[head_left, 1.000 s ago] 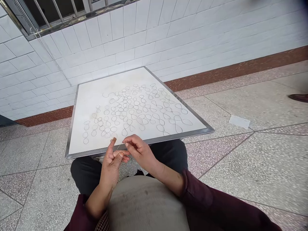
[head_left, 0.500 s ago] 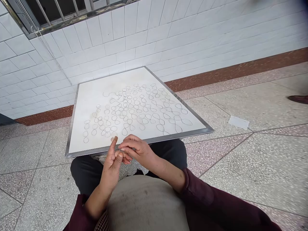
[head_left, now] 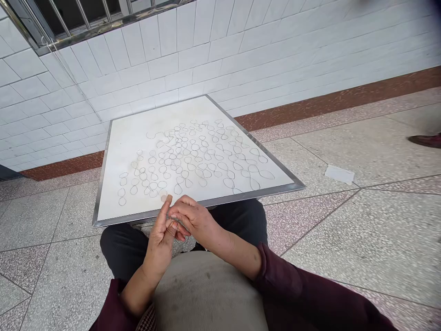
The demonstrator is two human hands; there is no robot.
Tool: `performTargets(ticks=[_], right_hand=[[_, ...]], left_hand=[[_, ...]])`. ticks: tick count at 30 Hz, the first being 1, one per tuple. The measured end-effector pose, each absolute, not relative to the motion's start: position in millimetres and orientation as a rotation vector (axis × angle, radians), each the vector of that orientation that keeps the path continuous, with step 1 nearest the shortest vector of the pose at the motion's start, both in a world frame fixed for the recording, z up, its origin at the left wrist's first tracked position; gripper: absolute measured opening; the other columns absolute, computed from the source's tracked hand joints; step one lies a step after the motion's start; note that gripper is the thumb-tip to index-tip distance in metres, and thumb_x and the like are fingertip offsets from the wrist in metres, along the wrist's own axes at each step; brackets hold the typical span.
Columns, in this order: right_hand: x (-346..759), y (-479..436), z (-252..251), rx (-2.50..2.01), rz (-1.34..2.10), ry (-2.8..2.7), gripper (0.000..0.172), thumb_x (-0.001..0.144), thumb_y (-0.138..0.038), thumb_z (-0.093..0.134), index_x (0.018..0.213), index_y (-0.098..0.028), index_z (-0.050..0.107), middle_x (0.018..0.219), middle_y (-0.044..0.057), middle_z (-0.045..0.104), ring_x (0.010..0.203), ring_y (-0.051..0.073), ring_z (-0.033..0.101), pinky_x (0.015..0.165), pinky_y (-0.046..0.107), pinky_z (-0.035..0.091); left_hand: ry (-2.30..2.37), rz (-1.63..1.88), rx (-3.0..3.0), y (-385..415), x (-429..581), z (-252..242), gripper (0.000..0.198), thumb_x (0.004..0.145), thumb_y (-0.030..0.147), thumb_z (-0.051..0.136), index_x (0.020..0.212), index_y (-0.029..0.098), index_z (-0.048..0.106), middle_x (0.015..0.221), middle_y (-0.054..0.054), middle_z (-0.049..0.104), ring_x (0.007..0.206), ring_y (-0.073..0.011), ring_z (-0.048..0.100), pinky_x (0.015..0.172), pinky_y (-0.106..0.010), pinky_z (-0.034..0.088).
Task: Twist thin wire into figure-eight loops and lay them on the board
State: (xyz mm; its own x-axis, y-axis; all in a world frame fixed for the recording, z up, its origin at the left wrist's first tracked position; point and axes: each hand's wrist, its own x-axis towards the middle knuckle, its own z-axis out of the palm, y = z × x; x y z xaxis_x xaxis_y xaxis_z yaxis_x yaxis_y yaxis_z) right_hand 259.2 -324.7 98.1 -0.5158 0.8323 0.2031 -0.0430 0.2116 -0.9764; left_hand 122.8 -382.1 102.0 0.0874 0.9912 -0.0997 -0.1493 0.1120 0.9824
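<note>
My left hand (head_left: 164,234) and my right hand (head_left: 198,223) meet over my lap at the near edge of a white board (head_left: 127,138) with a metal rim. Between the fingertips of both hands is a thin dark wire, mostly hidden by the fingers. My left thumb presses against the curled fingers, while the left index finger points up with a tan covering on its tip. My right thumb and index finger are pinched together. Many thin dark figure-eight wire loops (head_left: 230,174) lie across the board.
The board's far side is by a white tiled wall (head_left: 165,59) with a barred window (head_left: 82,18). A white paper (head_left: 339,174) lies on the speckled floor to the right. Farther right, a person's dark shoe (head_left: 425,140) shows at the frame edge.
My hands have drawn slightly closer together, and the left index finger has shifted a little right. The wire curve below the fingers shows less now. The loops on the board stay put.
</note>
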Motion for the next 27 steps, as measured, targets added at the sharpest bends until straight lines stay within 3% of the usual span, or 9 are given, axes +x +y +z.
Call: performTargets(ticks=[6, 12, 17, 22, 25, 27], right_hand=[[262.6, -322.7, 100.6, -0.709, 1.420, -1.741, 0.028, 0.100, -0.043, 0.046, 0.086, -0.023, 0.059, 0.087, -0.001, 0.046, 0.047, 0.005, 0.047, 0.048, 0.026, 0.054], [265.5, -321.1, 105.1, -0.628, 1.397, -1.816, 0.029, 0.101, -0.039, 0.043, 0.085, -0.023, 0.060, 0.085, -0.001, 0.046, 0.050, 0.007, 0.053, 0.056, 0.030, 0.058], [264.9, -323.8, 104.9, -0.632, 1.317, -1.875, 0.026, 0.102, -0.035, 0.042, 0.087, -0.022, 0.060, 0.097, 0.001, 0.050, 0.050, 0.004, 0.054, 0.053, 0.027, 0.056], [261.7, -327.2, 108.3, -0.691, 1.348, -1.853, 0.023, 0.101, -0.028, 0.042, 0.083, -0.020, 0.055, 0.094, 0.000, 0.047, 0.046, 0.002, 0.052, 0.048, 0.023, 0.054], [261.6, -325.7, 109.8, -0.776, 1.228, -1.861, 0.015, 0.099, -0.023, 0.047, 0.087, -0.021, 0.056, 0.088, -0.002, 0.049, 0.044, 0.002, 0.049, 0.048, 0.022, 0.052], [263.0, -324.0, 109.8, -0.838, 1.036, -1.905, 0.010, 0.096, -0.018, 0.051, 0.089, -0.021, 0.059, 0.082, -0.001, 0.052, 0.054, 0.007, 0.054, 0.054, 0.024, 0.053]], left_hand=[[1.030, 1.144, 1.031, -381.5, 121.5, 100.7, 0.074, 0.096, 0.045, 0.053, 0.157, 0.026, 0.018, 0.080, -0.003, 0.070, 0.071, -0.0179, 0.063, 0.072, -0.033, 0.050], [1.056, 1.191, 0.955, -383.4, 121.1, 99.1, 0.066, 0.098, 0.047, 0.048, 0.156, 0.027, 0.024, 0.076, -0.002, 0.068, 0.068, -0.0166, 0.061, 0.069, -0.031, 0.048], [1.033, 1.155, 0.989, -384.7, 120.0, 102.0, 0.066, 0.097, 0.046, 0.051, 0.156, 0.029, 0.025, 0.069, 0.000, 0.064, 0.067, -0.0166, 0.061, 0.067, -0.029, 0.048], [1.123, 1.100, 1.112, -385.3, 120.8, 107.9, 0.063, 0.098, 0.046, 0.048, 0.155, 0.027, 0.029, 0.073, -0.002, 0.066, 0.070, -0.0176, 0.061, 0.069, -0.031, 0.050], [1.104, 1.146, 1.097, -384.9, 122.0, 107.9, 0.066, 0.099, 0.046, 0.046, 0.157, 0.027, 0.020, 0.079, -0.002, 0.068, 0.073, -0.0173, 0.063, 0.071, -0.031, 0.050], [1.080, 1.184, 1.076, -384.6, 122.1, 106.7, 0.069, 0.099, 0.045, 0.047, 0.158, 0.027, 0.015, 0.082, -0.003, 0.069, 0.075, -0.0170, 0.064, 0.073, -0.031, 0.050]])
